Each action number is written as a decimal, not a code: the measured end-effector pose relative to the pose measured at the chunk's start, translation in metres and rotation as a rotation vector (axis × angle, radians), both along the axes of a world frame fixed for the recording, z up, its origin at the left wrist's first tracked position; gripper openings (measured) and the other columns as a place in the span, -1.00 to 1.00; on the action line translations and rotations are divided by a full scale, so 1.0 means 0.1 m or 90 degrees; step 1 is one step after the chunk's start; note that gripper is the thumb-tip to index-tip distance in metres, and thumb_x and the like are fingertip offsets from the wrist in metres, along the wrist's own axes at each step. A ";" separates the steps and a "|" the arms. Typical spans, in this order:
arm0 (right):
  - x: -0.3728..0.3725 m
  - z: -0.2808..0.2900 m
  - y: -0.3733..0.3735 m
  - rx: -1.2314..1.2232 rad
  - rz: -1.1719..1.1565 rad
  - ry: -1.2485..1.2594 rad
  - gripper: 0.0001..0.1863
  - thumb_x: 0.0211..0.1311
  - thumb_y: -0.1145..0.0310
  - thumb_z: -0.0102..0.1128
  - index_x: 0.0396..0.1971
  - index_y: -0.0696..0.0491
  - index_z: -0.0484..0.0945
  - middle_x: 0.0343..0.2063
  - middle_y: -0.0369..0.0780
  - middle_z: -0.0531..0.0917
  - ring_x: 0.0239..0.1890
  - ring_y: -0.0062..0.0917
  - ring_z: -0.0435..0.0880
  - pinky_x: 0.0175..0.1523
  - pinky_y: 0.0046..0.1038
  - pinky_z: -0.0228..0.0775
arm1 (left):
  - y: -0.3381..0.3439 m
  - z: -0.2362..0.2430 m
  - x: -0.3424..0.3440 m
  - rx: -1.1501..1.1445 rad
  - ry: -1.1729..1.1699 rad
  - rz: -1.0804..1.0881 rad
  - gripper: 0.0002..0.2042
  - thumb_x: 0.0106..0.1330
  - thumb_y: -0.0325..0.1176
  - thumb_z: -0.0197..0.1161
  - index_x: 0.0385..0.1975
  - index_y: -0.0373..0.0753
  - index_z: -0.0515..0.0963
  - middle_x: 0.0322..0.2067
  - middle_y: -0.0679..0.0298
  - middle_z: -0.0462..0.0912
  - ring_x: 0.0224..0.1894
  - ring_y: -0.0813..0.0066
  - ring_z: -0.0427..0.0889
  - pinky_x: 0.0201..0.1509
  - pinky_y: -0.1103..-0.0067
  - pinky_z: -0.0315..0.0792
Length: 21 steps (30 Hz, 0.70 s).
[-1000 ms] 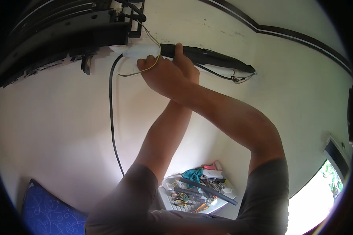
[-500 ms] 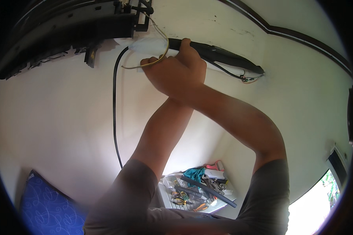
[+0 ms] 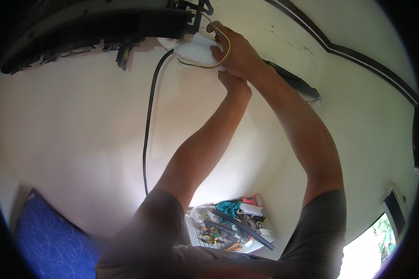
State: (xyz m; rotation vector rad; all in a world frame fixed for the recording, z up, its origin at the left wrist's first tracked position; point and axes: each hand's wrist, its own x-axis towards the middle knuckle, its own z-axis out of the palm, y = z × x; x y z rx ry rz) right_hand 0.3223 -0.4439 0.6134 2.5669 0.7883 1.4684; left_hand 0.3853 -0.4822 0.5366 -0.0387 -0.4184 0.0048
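Observation:
A pipe bundle runs along the wall, with a white plastic-like wrapping (image 3: pixel 196 50) on its left part and black foam sleeving (image 3: pixel 295 81) on its right. My right hand (image 3: pixel 237 53) is closed on the white-wrapped part, its fingers curled over the top and its thumb in front. Just below, my left hand (image 3: pixel 236 84) is closed around the bundle from underneath; its fingers are largely hidden. A yellow-green wire (image 3: pixel 227 44) loops down across my right hand, its loose end hanging in front of the wrapping. From the wrapping's left end a black cable (image 3: pixel 149 121) hangs down the wall.
The black housing of a wall unit (image 3: pixel 102 28) juts out at upper left. Below stands a white tray (image 3: pixel 195 239) holding pliers, a teal cloth and a dark foam tube (image 3: pixel 246 228). A patterned blue panel (image 3: pixel 56 237) is at lower left, a bright window (image 3: pixel 370 246) at lower right.
My right hand has moved up and now grips over the white wrapping. The left hand has slid left along the bundle, away from the black sleeving. The view has shifted slightly.

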 end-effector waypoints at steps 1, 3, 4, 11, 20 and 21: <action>0.00 0.00 -0.02 0.019 0.025 0.000 -0.64 0.37 0.42 0.24 0.14 0.12 0.58 0.05 -0.02 0.67 0.03 0.02 0.73 0.18 -0.10 0.61 | 0.02 -0.09 0.03 0.019 -0.063 0.011 -0.63 0.48 -0.43 0.27 0.24 -0.33 0.51 -0.04 0.21 0.70 -0.02 0.49 0.69 0.03 0.53 0.51; 0.01 0.01 -0.06 -0.002 -0.014 0.006 -0.61 0.31 0.47 0.23 0.14 0.11 0.60 -0.05 0.02 0.70 0.03 -0.01 0.73 0.17 -0.10 0.61 | 0.11 -0.28 0.14 0.088 -0.206 0.049 -0.55 0.43 -0.49 0.27 0.31 -0.28 0.45 0.04 0.24 0.65 0.06 0.50 0.65 0.06 0.52 0.51; 0.03 0.03 -0.08 -0.034 0.009 -0.013 -0.60 0.28 0.49 0.22 0.14 0.11 0.61 -0.10 0.04 0.72 0.04 -0.03 0.72 0.16 -0.09 0.61 | 0.18 -0.37 0.22 0.133 -0.274 0.065 -0.50 0.40 -0.52 0.27 0.35 -0.26 0.42 0.08 0.26 0.63 0.10 0.51 0.62 0.08 0.51 0.51; 0.30 0.29 -0.13 0.128 -0.014 0.049 -0.83 0.29 0.39 0.34 -0.18 0.10 0.77 -0.33 -0.07 0.81 -0.26 -0.17 0.81 -0.03 -0.21 0.62 | 0.81 -0.36 0.85 -0.006 -0.348 -0.007 -0.48 0.33 -0.69 0.07 0.28 -0.11 0.48 0.14 0.39 0.65 -0.13 0.64 0.64 -0.36 0.70 0.46; 0.71 0.51 -0.32 0.079 -0.188 0.156 -0.59 0.48 0.06 0.24 -0.34 0.11 0.81 -0.37 -0.04 0.81 -0.31 -0.20 0.79 -0.03 -0.19 0.59 | 1.06 -0.34 0.68 0.025 -0.349 0.009 -0.29 0.12 -0.80 0.12 0.38 -0.28 0.34 0.32 0.17 0.49 0.38 0.27 0.49 0.42 0.41 0.46; 0.72 0.49 -0.33 0.086 -0.177 0.143 -0.59 0.49 0.06 0.22 -0.31 0.11 0.80 -0.37 -0.02 0.81 -0.29 -0.16 0.80 -0.03 -0.16 0.60 | 1.06 -0.35 0.67 0.078 -0.310 0.041 -0.34 0.21 -0.77 0.16 0.38 -0.28 0.34 0.33 0.17 0.49 0.42 0.24 0.46 0.52 0.36 0.39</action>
